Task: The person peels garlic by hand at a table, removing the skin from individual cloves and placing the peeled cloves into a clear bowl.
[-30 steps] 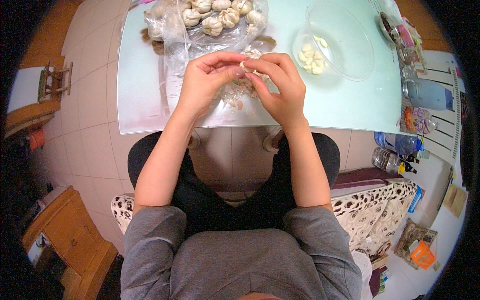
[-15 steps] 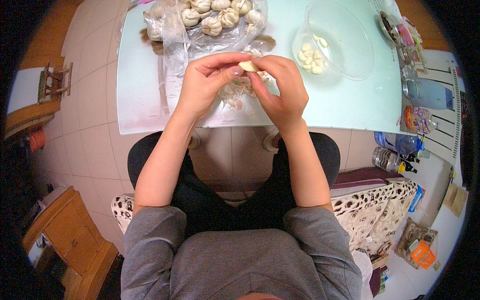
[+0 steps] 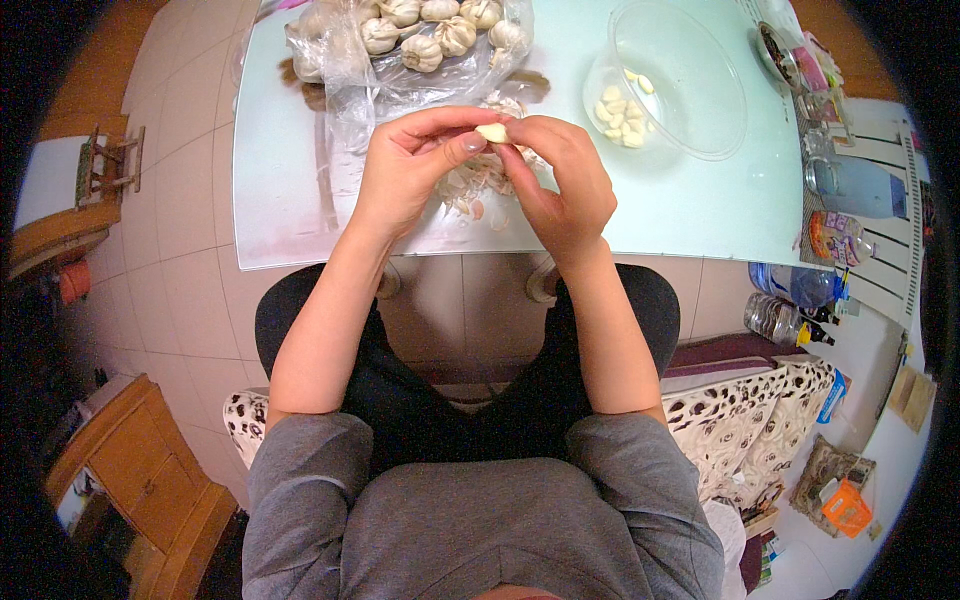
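Between my two hands, over the table, is a pale garlic clove (image 3: 491,132). My left hand (image 3: 405,165) pinches it between thumb and fingers. The thumb and fingertips of my right hand (image 3: 565,180) close on its other end. Loose garlic skins (image 3: 477,185) lie on the table below my hands, partly hidden by them. Beyond my left hand, several whole garlic bulbs (image 3: 422,53) rest on a clear plastic bag (image 3: 350,105). To the right of my hands stands a clear plastic bowl (image 3: 700,150) with several peeled cloves (image 3: 620,117) in it.
The pale glass tabletop (image 3: 700,215) ends just nearer than my hands, above my knees. Along its right side stand a metal bowl (image 3: 778,55), a blue-tinted jug (image 3: 860,188) and several bottles. A spotted cushion (image 3: 740,420) lies on the seat at my right.
My right fingers have shifted slightly on the clove, and more of its smooth pale surface shows. The bowl, bag and bulbs stay where they were.
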### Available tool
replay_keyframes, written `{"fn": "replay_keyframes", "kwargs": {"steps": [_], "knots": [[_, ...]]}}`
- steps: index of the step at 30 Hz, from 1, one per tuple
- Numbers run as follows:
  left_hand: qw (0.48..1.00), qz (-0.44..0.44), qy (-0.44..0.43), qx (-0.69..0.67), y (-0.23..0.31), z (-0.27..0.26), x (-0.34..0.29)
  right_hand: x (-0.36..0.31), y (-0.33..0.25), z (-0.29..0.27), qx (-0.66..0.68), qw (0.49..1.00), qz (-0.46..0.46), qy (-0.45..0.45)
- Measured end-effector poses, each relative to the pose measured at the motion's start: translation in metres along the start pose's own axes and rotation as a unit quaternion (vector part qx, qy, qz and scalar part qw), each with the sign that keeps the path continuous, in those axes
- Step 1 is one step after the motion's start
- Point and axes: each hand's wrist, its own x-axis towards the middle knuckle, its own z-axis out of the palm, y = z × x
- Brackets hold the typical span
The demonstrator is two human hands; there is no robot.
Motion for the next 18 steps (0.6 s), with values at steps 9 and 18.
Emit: {"fn": "replay_keyframes", "kwargs": {"steps": [9,18], "knots": [[0.997,-0.034,0.053,-0.042,0.0008,0.0023,0.0001,-0.0041,0.0038,0.001,0.048,0.998,0.023,-0.017],[0.991,-0.061,0.037,-0.109,-0.0027,-0.0036,-0.0007,0.0018,0.0012,-0.0012,0.106,0.988,0.095,-0.052]]}}
